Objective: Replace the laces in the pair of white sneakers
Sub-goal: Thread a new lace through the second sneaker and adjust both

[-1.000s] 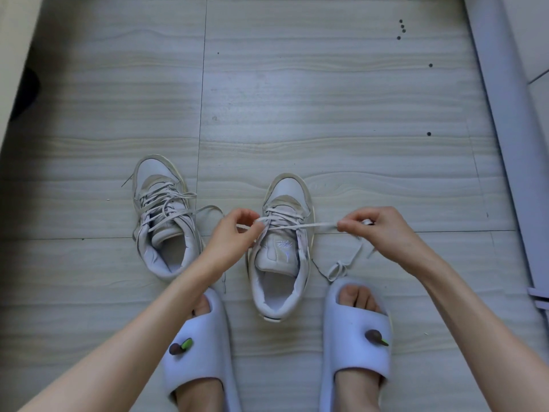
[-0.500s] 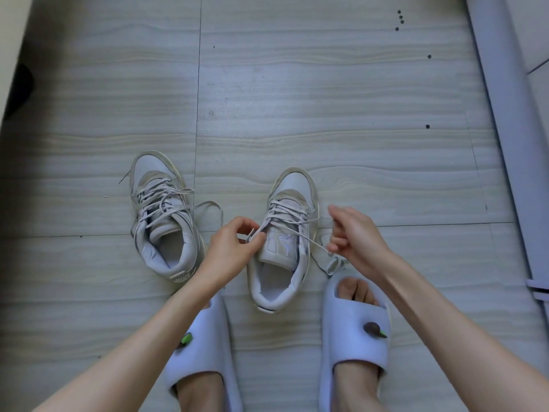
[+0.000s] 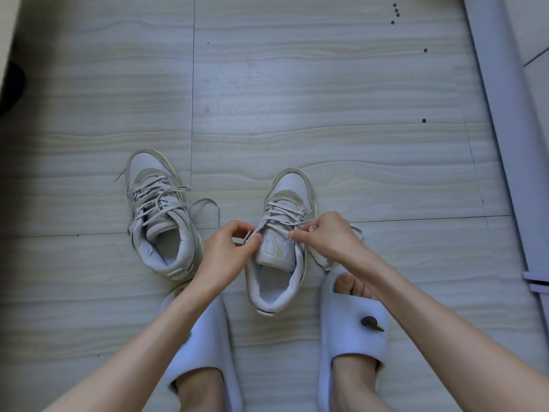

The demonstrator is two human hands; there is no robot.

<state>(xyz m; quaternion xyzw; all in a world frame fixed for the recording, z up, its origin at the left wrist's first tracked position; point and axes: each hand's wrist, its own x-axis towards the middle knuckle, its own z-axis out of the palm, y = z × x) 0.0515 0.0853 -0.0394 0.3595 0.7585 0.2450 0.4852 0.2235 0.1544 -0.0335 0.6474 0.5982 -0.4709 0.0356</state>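
Both hands have closed in over the right sneaker [image 3: 282, 233] since a second ago, when they stretched its lace [image 3: 269, 223] wide. Left hand [image 3: 228, 248] and right hand [image 3: 323, 236] each pinch a lace end at the tongue. Left sneaker [image 3: 157, 215] stands apart on the floor [image 3: 326, 114].

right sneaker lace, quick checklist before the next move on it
1. Left hand pinches a lace end at the white right-side sneaker: ok.
2. Right hand has a grip on the pale flat lace: ok.
3. Sneaker upright on the grey tiled floor: ok.
4. Lace threaded through lower eyelets: ok.
5. Top eyelets threaded: cannot tell, hands cover them.
6. Other white sneaker tied: not ok, laces loose.
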